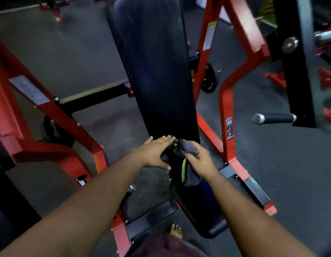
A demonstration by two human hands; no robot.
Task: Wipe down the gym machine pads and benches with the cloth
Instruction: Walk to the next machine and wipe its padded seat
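Here both hands meet at the lower end of the long black back pad [153,71], where it joins the seat pad [196,206]. The left hand [153,153] lies flat with straight fingers, its fingertips on the pad's bottom edge and its thumb against the cloth [187,164]. The right hand [201,160] grips the cloth, fingers curled over its upper fold. The cloth is dark grey with a yellow-green stripe; it is bunched between the two hands and hangs down onto the seat pad below the right wrist. The red frame [226,101] of the machine rises on both sides of the hands. A black handle [274,118] with a metal end cap projects well to the right of the right hand. A bare foot [176,231] stands on the floor [290,173] beneath the forearms.
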